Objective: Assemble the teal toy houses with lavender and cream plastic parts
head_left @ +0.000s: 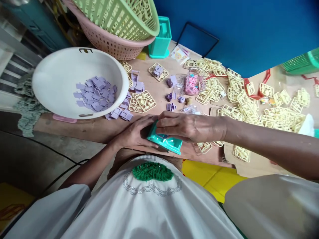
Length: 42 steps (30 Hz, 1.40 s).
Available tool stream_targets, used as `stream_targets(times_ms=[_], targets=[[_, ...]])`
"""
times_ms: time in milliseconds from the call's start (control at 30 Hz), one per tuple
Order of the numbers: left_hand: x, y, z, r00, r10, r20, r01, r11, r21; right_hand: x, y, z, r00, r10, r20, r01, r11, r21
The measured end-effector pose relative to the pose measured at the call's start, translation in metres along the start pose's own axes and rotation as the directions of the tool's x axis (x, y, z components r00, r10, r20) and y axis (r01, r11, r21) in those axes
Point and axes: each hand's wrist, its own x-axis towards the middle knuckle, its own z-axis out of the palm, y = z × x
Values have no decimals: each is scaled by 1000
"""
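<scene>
At the near edge of the work table [161, 89], just in front of the body, I have both hands together on one turquoise plastic piece [171, 145]. From my remote view the left hand [133, 134] is curled around its left end, thumb along the near side and fingers along the far side. The right hand [183, 127] comes across from the other side, its fingers bent and held close together over the top of the piece; the fingertips are partly hidden, so I cannot tell whether they pinch anything. A dark sliver shows beneath them, too small for me to name.

Left of the left hand and farther out, a white tub [53, 78] holds a pile of purple pieces [97, 94]. Just beyond that hand lie a cream parts frame [142, 101] and some loose purple parts [126, 114]. Straight out past the right hand I see pink rose-shaped pieces [193, 83], and farther off an upright turquoise box [159, 46] beside a green basket [155, 21] nested in a pink basket [99, 36]. Many cream frames [245, 106] are heaped beyond the right forearm, with yellow sheeting [211, 177] on its near side.
</scene>
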Motion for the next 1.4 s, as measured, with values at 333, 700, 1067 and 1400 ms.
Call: stream_targets(times_ms=[333,700,1067,1400], targets=[[-7,-3,6,1000,-17,-22,19,998,59,8,-2,-5,999,-7,46,6,1000,4],[-4,1,4,1000,6,-12,-6,998,65,-16,-12,30,887,254,-385,-255,966,50],[-9,7,14,993,-112,-39,117,985,131,-13,-49,97,528,435,-729,-428,878,214],[-14,9,24,983,-155,-98,167,977,129,-15,-48,98,450,512,-732,-432,842,324]])
